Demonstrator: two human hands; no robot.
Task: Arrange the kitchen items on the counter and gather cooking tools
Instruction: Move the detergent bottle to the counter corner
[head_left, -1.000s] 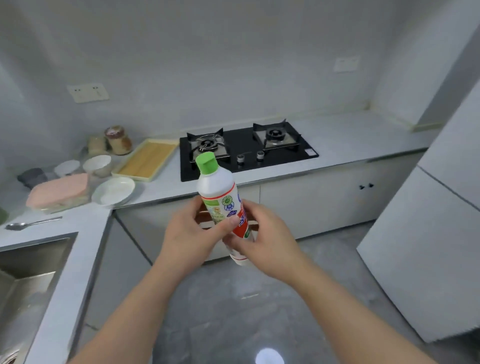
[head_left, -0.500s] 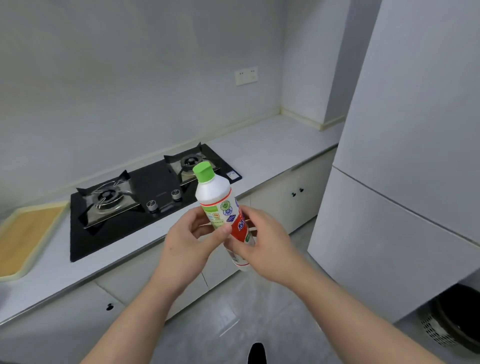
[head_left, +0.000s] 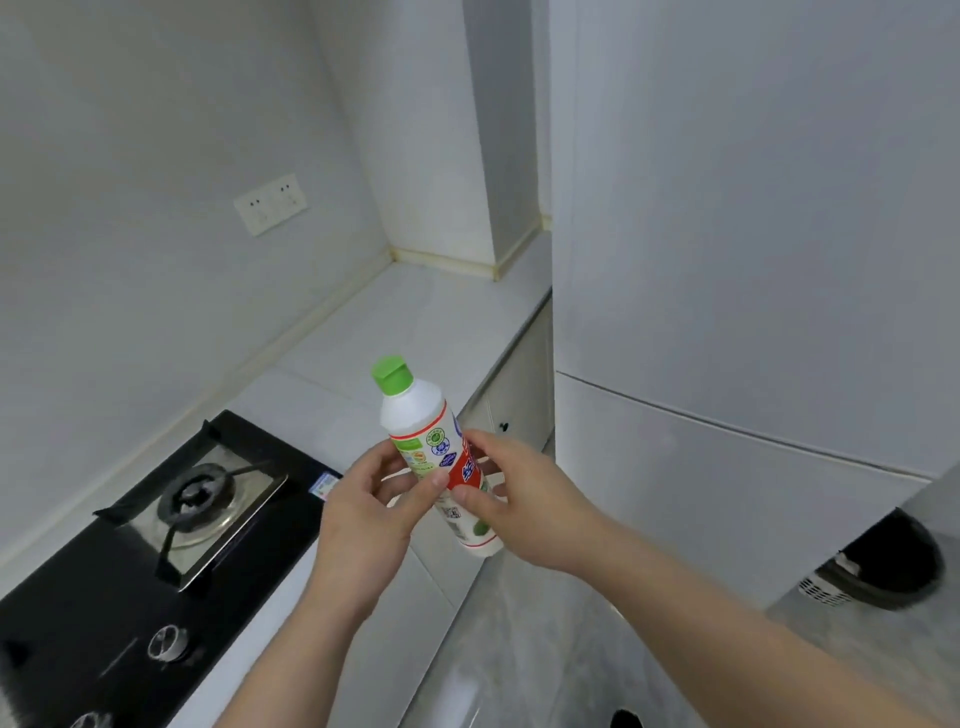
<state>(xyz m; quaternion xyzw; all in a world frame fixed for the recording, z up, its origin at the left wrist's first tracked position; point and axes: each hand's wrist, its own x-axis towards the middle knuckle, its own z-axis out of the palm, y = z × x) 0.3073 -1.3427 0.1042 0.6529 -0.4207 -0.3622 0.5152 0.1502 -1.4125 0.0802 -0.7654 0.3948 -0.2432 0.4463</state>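
Observation:
A white plastic bottle (head_left: 415, 410) with a green cap and a red and green label is held upright, tilted a little, in front of me above the counter's edge. My left hand (head_left: 366, 525) grips its lower body from the left, thumb across the label. My right hand (head_left: 524, 499) grips it from the right, fingers curled round the back. The bottle's base shows below my right palm.
A black gas hob (head_left: 156, 551) with a burner and knobs sits on the white counter (head_left: 395, 322) at lower left. A tall white fridge (head_left: 727, 260) stands at the right. A dark bin (head_left: 883, 566) sits on the grey floor beyond it. A wall socket (head_left: 270, 203) is above the counter.
The view has swung right: the sink, dishes and tray have left the frame and the fridge and counter corner fill it. Both hands keep the same hold on the bottle.

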